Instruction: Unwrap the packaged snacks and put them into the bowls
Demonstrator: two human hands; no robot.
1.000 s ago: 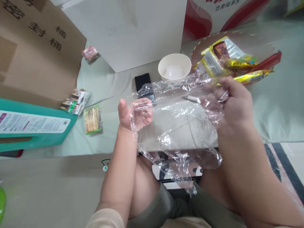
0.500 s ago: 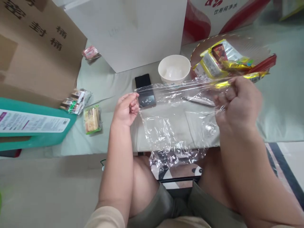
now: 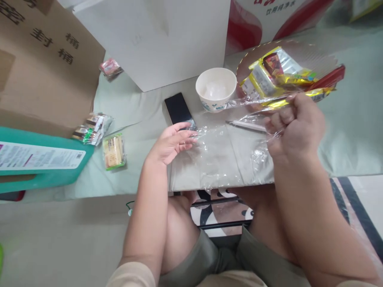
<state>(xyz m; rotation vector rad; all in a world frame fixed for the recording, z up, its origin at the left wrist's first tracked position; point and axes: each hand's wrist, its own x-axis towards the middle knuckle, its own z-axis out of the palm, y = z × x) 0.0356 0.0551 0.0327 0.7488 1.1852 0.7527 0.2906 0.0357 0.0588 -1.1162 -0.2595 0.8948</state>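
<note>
Between the two hands [image 3: 172,143] [image 3: 295,127] I see thin, crinkled plastic film [image 3: 215,153], clear and glinting. Beyond them, the phone [image 3: 178,107] looks glassy smooth, the bowl [image 3: 214,89] paper-like, the packets [image 3: 263,79] shiny foil. Beneath, creased matt cloth covers the bench [image 3: 142,109]; far left stands dull cardboard [image 3: 56,83].

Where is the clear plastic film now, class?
Right of centre in the head view, the clear plastic film stretches from the right hand toward the left hand, mostly below the white bowl.
</note>
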